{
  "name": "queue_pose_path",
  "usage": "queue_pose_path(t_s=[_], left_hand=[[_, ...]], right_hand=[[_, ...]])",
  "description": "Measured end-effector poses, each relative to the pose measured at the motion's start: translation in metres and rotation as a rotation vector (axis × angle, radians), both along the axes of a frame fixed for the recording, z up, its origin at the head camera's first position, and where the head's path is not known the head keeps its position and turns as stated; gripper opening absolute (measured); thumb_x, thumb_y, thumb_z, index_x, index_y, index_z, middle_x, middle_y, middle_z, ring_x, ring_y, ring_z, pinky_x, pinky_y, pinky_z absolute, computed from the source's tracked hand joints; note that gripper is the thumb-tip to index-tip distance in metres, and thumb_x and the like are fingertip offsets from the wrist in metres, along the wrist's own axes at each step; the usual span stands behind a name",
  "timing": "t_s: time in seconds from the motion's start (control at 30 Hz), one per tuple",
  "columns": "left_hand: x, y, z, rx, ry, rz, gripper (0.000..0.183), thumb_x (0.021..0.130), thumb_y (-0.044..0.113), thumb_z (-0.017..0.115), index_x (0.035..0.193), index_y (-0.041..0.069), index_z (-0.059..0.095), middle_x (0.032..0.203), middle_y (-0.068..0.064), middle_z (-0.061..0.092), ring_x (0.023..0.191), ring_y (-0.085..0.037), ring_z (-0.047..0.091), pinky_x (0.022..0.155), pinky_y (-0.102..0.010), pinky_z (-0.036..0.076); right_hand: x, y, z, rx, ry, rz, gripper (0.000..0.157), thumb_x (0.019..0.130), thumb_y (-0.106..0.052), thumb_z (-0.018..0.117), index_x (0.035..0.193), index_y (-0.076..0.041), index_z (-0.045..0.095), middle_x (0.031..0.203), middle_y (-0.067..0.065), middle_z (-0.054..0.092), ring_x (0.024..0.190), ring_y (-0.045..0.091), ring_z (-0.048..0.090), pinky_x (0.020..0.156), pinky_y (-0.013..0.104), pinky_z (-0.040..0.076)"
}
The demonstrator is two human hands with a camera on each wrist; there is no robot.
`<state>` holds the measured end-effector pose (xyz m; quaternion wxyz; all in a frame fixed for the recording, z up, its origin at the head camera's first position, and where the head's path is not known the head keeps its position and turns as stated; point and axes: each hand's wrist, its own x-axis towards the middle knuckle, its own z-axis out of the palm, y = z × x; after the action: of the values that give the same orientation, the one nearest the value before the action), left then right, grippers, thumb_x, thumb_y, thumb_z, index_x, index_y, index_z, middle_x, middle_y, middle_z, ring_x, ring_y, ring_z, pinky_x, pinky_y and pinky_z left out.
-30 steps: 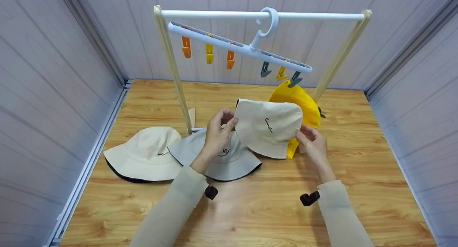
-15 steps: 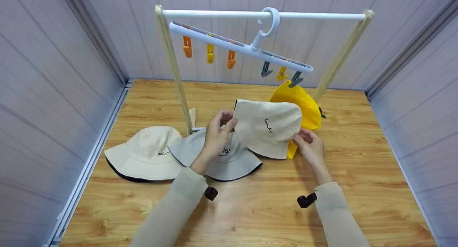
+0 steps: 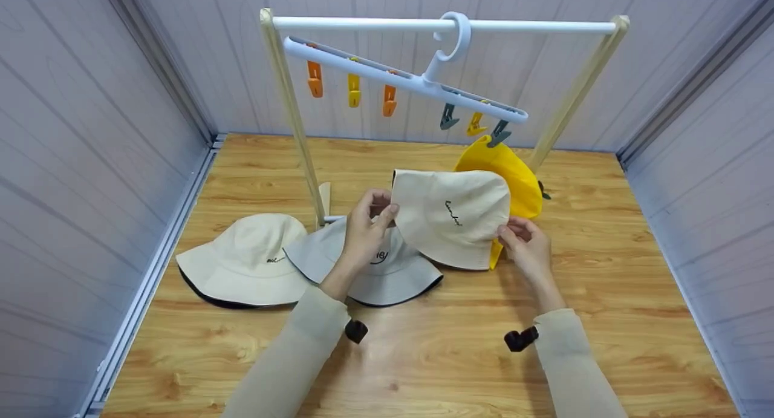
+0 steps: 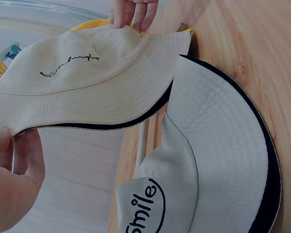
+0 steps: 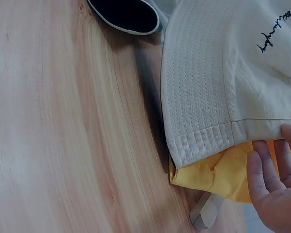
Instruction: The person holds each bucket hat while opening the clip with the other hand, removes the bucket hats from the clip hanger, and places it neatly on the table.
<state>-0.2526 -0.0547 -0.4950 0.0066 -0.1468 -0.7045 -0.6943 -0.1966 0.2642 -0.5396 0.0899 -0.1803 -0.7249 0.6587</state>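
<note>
A cream bucket hat [image 3: 453,218] with dark stitched lettering is held up between both hands, turned on its side. My left hand [image 3: 364,227] pinches its brim edge, thumb in front and fingers behind, as the left wrist view also shows on the left hand [image 4: 14,179]. At the crown side, my right hand [image 3: 527,248] pinches the fabric between thumb and fingers. Behind it, a yellow hat [image 3: 505,170] hangs from a dark grey clip [image 3: 499,133]; part of it is hidden. A grey bucket hat [image 3: 396,279] lies below, partly covered by my left hand.
Another cream bucket hat [image 3: 248,261] lies at the left, overlapped by the grey one. A pale hanger [image 3: 387,74] with orange, yellow and grey clips hangs tilted from the white rod [image 3: 363,23] of a wooden stand [image 3: 290,115]. Panelled walls [image 3: 78,164] enclose the wooden surface [image 3: 423,369].
The held cream hat has shifted slightly left and turned a little. My right hand has moved slightly inward along its edge; the hanger and the other hats stay in place.
</note>
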Motion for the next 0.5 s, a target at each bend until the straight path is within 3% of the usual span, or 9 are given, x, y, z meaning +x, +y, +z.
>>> queue_pose_path(t_s=[0.23, 0.5], left_hand=[[0.007, -0.002, -0.004, 0.021, -0.040, 0.004, 0.014, 0.105, 0.004, 0.066, 0.118, 0.002, 0.061, 0.113, -0.012, 0.064, 0.101, -0.021, 0.066, 0.086, -0.037, 0.065], [0.016, -0.005, -0.012, 0.013, -0.079, 0.005, 0.014, 0.105, 0.005, 0.065, 0.118, 0.001, 0.059, 0.112, -0.012, 0.062, 0.099, -0.021, 0.065, 0.085, -0.035, 0.065]], right_hand=[[0.001, 0.002, 0.004, 0.042, 0.014, 0.007, 0.038, 0.101, -0.010, 0.073, 0.133, 0.007, 0.062, 0.106, 0.004, 0.068, 0.090, 0.006, 0.067, 0.085, 0.018, 0.060], [0.003, 0.004, 0.009, 0.108, -0.005, 0.021, 0.039, 0.102, -0.011, 0.073, 0.134, 0.008, 0.063, 0.109, 0.007, 0.069, 0.091, 0.005, 0.067, 0.086, 0.018, 0.059]])
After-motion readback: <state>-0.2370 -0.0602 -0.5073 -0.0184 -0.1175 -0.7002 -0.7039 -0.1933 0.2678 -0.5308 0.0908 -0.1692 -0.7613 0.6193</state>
